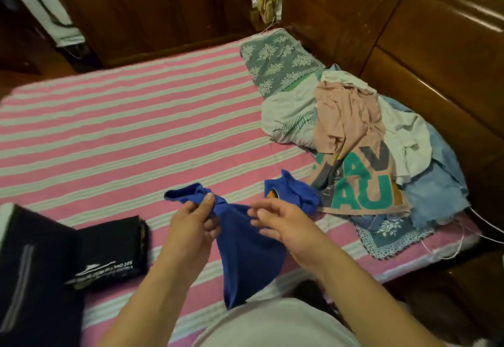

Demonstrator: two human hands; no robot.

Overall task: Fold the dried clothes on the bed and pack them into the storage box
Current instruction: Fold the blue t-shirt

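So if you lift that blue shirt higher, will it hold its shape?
Probably not: the blue shirt already sags in folds below the left hand. It looks thin and light, and would likely drape wherever the right hand lets go.

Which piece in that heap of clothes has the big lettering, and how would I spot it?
Start at the pink striped bed and look to its right side, where the heap of clothes lies against the wooden wall. The piece is the peach shirt draped over the top and down the front. Only it carries large teal and grey letters.
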